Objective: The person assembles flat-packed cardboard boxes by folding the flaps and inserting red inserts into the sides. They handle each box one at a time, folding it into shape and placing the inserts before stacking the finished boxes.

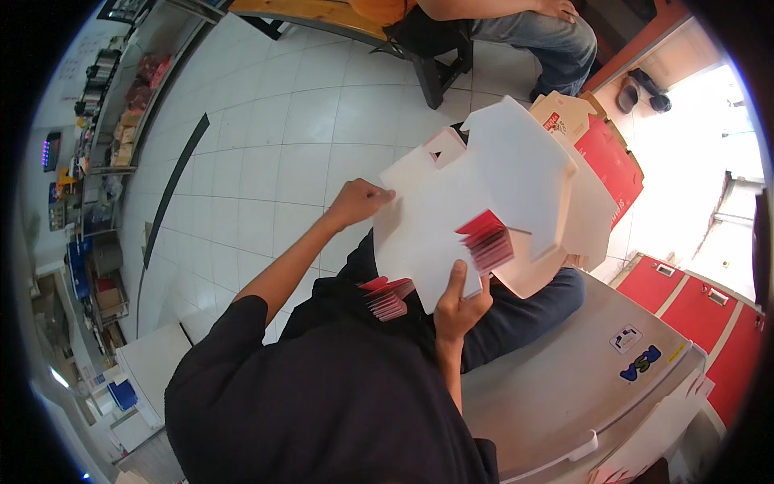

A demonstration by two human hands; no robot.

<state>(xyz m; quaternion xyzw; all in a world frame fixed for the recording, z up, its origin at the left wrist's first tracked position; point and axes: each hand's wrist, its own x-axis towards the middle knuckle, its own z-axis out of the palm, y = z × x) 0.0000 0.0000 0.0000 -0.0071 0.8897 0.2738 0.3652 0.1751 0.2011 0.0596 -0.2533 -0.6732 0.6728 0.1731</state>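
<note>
A white, unfolded cardboard box blank (427, 218) with cut notches and flaps lies across my lap. My left hand (359, 203) is closed, pinching its left edge. My right hand (462, 306) grips the near edge, thumb on top and fingers underneath. Red-edged flaps (488, 242) of several stacked blanks stick up just past my right thumb. More red-edged flaps (387, 297) show near my waist, between my arms. To the right, further blanks (584, 230) lie under the white one, and a printed red and beige blank (617, 169) shows beyond them.
Ahead, another person in jeans (532, 48) sits by a wooden bench (314, 16) with black legs. A grey fridge-like cabinet (556, 371) lies at my right, with red drawers (685, 306) beyond. Shelves (113, 137) line the left side. Sandals (630, 97) rest near the bright doorway.
</note>
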